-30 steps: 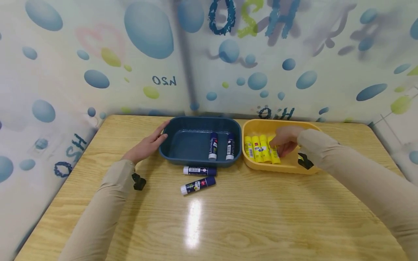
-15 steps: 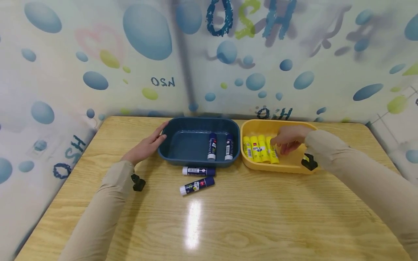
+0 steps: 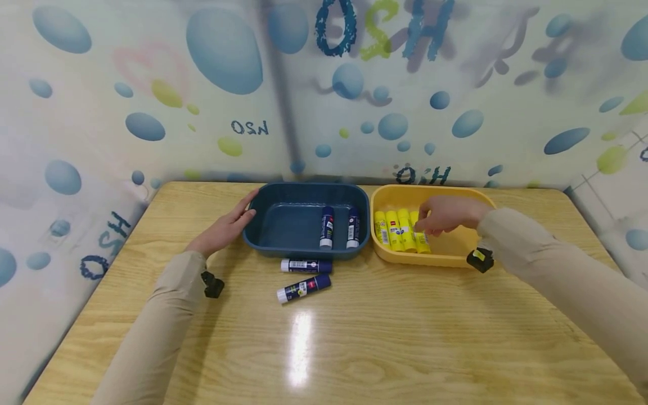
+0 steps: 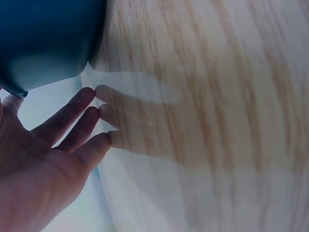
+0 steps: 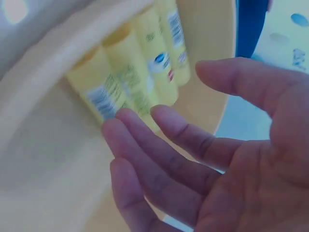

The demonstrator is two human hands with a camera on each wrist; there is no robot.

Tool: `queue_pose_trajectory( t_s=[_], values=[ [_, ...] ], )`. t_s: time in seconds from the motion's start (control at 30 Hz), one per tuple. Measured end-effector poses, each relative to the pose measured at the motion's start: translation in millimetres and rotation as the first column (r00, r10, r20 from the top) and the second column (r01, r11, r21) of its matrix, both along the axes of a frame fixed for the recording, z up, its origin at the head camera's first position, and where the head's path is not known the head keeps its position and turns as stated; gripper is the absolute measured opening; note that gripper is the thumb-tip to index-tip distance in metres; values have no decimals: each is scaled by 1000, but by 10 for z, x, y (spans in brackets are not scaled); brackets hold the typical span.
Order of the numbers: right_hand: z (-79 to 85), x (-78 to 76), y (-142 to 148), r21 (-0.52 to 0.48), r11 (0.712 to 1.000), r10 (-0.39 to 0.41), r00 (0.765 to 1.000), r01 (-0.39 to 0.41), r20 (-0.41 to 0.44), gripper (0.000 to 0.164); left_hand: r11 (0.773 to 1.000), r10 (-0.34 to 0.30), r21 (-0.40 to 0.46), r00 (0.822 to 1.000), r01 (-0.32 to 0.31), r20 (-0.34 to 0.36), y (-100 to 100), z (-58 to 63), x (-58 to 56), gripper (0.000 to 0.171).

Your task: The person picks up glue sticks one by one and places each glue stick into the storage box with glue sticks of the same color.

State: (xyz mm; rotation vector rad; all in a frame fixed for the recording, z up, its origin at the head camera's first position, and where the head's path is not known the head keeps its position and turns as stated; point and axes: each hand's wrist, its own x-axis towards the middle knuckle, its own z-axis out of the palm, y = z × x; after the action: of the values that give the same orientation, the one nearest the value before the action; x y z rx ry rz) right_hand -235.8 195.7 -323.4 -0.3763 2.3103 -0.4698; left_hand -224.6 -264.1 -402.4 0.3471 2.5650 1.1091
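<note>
Several yellow glue sticks (image 3: 394,230) lie side by side in the left part of the yellow tray (image 3: 440,260). My right hand (image 3: 453,214) is over this tray, just beside the rightmost stick. In the right wrist view its fingers are loosely bent and its thumb stands apart, with nothing between them; the fingertips (image 5: 126,116) are at or very near the glue sticks. My left hand (image 3: 220,229) lies at the left end of the dark blue tray (image 3: 260,247), thumb at the rim and fingertips (image 4: 99,113) on the table. Two navy glue sticks (image 3: 327,228) lie inside the blue tray.
Two more navy glue sticks lie on the wooden table (image 3: 385,337) in front of the blue tray: one close along its front wall (image 3: 306,266), the other slanted (image 3: 304,289). Both trays stand side by side near the back edge, before a patterned wall (image 3: 314,112).
My right hand has lifted a little out of the yellow tray, away from the rightmost yellow glue stick, which stays lying with the others. The left hand keeps its place at the blue tray.
</note>
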Motion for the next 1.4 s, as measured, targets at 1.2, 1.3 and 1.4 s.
queue_pose_trajectory(
  t_s=[1.2, 1.3, 1.4],
  values=[
    [126, 610, -686, -137, 964, 195, 954, -230, -229, 7, 1000, -3, 12, 1000, 3, -4, 21, 41, 15, 58],
    [81, 660, -737, -165, 954, 210, 950, -251, -229, 8, 1000, 2, 9, 1000, -2, 5, 20, 29, -6, 58],
    [40, 728, -804, -186, 944, 227, 947, -272, -228, 10, 1000, 1, -5, 1000, -1, -2, 14, 16, -15, 58]
  ],
)
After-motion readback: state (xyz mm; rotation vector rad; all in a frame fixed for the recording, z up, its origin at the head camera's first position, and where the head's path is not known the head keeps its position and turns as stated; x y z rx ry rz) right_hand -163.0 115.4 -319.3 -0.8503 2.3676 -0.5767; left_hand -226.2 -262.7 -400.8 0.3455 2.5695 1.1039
